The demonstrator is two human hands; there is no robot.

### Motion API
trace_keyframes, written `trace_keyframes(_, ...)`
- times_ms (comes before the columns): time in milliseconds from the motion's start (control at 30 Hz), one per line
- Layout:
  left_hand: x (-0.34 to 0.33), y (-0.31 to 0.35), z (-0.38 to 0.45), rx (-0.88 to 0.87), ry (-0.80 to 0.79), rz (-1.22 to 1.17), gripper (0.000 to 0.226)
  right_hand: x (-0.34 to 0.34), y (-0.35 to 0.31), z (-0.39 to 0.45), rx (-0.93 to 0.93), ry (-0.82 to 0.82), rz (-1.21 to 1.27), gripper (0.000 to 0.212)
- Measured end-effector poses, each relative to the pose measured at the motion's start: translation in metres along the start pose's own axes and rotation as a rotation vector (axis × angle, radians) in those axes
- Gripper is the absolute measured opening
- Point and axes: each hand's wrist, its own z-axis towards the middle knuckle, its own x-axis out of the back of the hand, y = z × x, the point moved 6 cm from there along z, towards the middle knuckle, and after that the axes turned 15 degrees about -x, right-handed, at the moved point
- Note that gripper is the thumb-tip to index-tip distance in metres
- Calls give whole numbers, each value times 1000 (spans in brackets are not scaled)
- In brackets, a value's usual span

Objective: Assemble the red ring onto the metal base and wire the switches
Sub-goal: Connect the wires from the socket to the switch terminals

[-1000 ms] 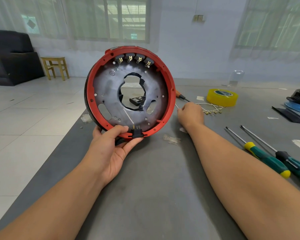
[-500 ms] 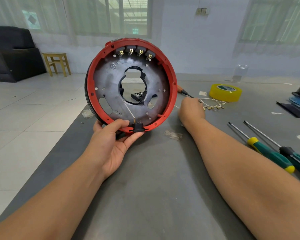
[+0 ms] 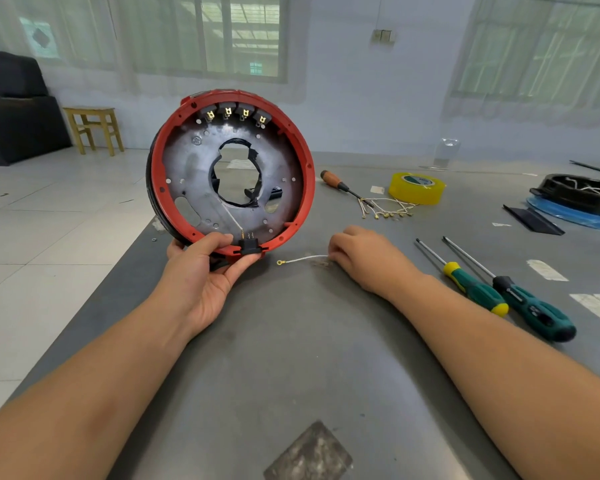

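The right hand [image 3: 364, 258] has drawn back from the bundle of wires [image 3: 387, 206] near the bench's far side and now lies knuckles-up nearer the person, its fingers [image 3: 340, 249] curled and pinching one white wire [image 3: 303, 259] whose ring terminal points toward the left hand [image 3: 201, 275]. That left hand, palm up with forearm stretched along the bench's [image 3: 291, 358] left edge, grips the bottom of the red ring [image 3: 303, 188], thumb on the rim beside a black switch [image 3: 248, 244]. The ring sits on the metal base [image 3: 194, 168], held upright above the bench's left edge.
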Motion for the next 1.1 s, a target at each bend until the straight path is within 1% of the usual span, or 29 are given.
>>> trace_keyframes(100,0,1,-2,3,-6,9,57,8,-4,-17,80,-13,-34,24)
trace_keyframes(200,2,2,-3,6,-3,17,60,15,-10,-26,118,7,15,19)
trace_keyframes(300,2,2,-3,7,-5,14,54,18,-19,-30,142,31,81,15)
trace_keyframes(433,1,1,0,3,-17,42,50,16,-37,-34,210,0,92,17)
trace_keyframes(567,1,0,1,9,-16,50,55,10,-49,-35,279,-31,-28,31)
trace_keyframes(667,1,0,1,13,-19,32,66,9,-52,-35,323,-51,-154,29)
trace_keyframes(833,1,0,-1,7,-22,29,67,14,-51,-38,339,-31,-173,25)
trace_keyframes(1000,2,1,-1,6,-14,32,67,19,-49,-39,363,47,-94,25)
trace_keyframes(1067,1,0,-2,5,-21,41,66,20,-48,-39,345,69,54,19)
trace_keyframes(1100,0,0,-3,7,-24,44,65,20,-47,-38,308,73,184,14)
